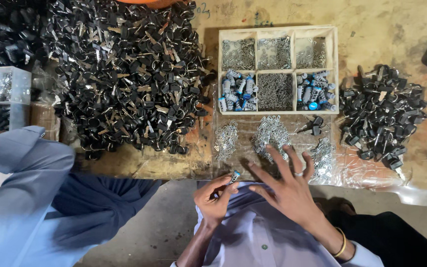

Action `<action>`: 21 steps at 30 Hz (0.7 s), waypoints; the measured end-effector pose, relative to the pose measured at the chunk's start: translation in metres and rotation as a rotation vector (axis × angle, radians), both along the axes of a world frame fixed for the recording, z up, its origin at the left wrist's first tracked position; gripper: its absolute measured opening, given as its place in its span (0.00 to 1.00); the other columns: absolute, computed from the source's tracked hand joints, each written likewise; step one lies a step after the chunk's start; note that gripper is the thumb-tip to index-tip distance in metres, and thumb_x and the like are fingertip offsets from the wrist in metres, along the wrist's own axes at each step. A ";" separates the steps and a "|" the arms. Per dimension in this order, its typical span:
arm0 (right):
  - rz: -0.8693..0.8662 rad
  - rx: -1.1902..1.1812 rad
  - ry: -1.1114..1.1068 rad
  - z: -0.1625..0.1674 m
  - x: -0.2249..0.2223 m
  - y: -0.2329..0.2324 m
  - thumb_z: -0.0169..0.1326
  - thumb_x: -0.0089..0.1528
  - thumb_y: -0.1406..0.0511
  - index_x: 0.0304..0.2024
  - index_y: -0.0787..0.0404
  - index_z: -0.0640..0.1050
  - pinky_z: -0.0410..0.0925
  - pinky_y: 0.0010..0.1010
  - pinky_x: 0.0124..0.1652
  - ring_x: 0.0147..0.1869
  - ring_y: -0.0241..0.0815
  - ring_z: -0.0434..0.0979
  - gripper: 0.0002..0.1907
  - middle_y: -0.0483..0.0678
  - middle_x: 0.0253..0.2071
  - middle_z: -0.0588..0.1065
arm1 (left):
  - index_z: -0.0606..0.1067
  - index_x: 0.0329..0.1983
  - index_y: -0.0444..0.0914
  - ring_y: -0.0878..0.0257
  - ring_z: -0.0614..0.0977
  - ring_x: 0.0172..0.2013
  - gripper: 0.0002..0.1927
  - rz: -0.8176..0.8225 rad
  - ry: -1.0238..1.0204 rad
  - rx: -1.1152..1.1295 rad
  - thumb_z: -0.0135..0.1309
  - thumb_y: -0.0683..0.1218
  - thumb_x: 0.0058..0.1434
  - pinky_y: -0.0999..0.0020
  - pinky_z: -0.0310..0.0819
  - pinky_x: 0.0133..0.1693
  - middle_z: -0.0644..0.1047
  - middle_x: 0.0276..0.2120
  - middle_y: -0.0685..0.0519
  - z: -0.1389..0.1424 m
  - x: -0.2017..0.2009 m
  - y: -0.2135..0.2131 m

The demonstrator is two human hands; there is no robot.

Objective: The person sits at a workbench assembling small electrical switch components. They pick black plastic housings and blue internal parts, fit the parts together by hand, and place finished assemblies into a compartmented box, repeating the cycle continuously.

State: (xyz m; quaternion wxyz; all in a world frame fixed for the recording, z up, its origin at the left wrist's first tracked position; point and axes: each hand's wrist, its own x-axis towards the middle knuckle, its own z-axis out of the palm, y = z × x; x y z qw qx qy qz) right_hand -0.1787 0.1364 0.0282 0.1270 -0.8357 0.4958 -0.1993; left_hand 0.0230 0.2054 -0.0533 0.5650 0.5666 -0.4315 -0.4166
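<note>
The left hand (213, 198) pinches a small lock cylinder (234, 176); the right hand (286, 185), fingers spread and empty, reaches toward loose metal clips (270, 132), likely needing one picked.

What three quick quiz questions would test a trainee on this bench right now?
1. True or false: the left hand pinches a small cylinder.
2. Which is the right hand nearest? A) big key pile B) silver clips C) tray
3. How many compartments has the tray?

Key: 1 true; 2 B; 3 six.
</note>
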 end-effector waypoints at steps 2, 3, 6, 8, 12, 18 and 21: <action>0.057 0.023 0.046 0.001 0.003 0.000 0.55 0.60 0.45 0.59 0.38 0.77 0.40 0.61 0.67 0.74 0.59 0.52 0.26 0.51 0.72 0.59 | 0.81 0.43 0.28 0.61 0.89 0.31 0.10 0.013 -0.003 0.010 0.66 0.35 0.58 0.77 0.78 0.27 0.85 0.43 0.40 0.002 0.000 0.001; 0.085 0.035 0.069 0.001 0.004 0.000 0.55 0.60 0.45 0.59 0.37 0.77 0.40 0.61 0.67 0.74 0.59 0.52 0.26 0.51 0.72 0.59 | 0.81 0.43 0.28 0.61 0.89 0.31 0.10 0.020 -0.005 0.015 0.66 0.35 0.58 0.77 0.79 0.27 0.85 0.43 0.40 0.002 0.001 0.001; 0.046 0.098 -0.030 -0.003 0.006 0.000 0.57 0.59 0.44 0.62 0.45 0.76 0.39 0.64 0.67 0.75 0.63 0.49 0.31 0.55 0.72 0.57 | 0.81 0.43 0.28 0.61 0.88 0.30 0.11 0.029 -0.009 -0.002 0.67 0.35 0.58 0.78 0.77 0.27 0.85 0.42 0.40 0.003 0.002 0.002; 0.023 0.037 -0.003 -0.007 0.000 0.000 0.60 0.58 0.48 0.55 0.45 0.79 0.40 0.64 0.67 0.75 0.60 0.51 0.25 0.51 0.71 0.60 | 0.81 0.43 0.28 0.61 0.88 0.29 0.11 0.037 -0.033 0.022 0.67 0.35 0.56 0.78 0.74 0.25 0.85 0.41 0.41 0.001 0.003 0.002; 0.158 0.003 -0.071 -0.018 -0.022 0.006 0.64 0.48 0.62 0.42 0.42 0.83 0.44 0.61 0.65 0.72 0.49 0.59 0.17 0.40 0.63 0.70 | 0.81 0.43 0.30 0.61 0.89 0.31 0.11 -0.022 -0.017 0.019 0.68 0.35 0.57 0.77 0.79 0.28 0.86 0.41 0.42 -0.002 -0.001 0.000; 0.141 0.085 -0.393 -0.030 -0.036 0.014 0.66 0.57 0.67 0.42 0.50 0.82 0.57 0.43 0.60 0.49 0.33 0.78 0.12 0.36 0.44 0.79 | 0.81 0.42 0.31 0.62 0.88 0.30 0.11 -0.171 0.008 -0.014 0.68 0.34 0.56 0.78 0.73 0.25 0.86 0.42 0.43 -0.007 -0.019 -0.007; -0.072 0.139 -0.436 -0.025 -0.035 0.015 0.63 0.55 0.71 0.44 0.56 0.83 0.63 0.34 0.52 0.45 0.41 0.78 0.14 0.43 0.40 0.79 | 0.81 0.43 0.32 0.62 0.89 0.31 0.12 -0.211 0.009 0.004 0.68 0.34 0.57 0.76 0.79 0.28 0.86 0.42 0.44 -0.005 -0.029 -0.009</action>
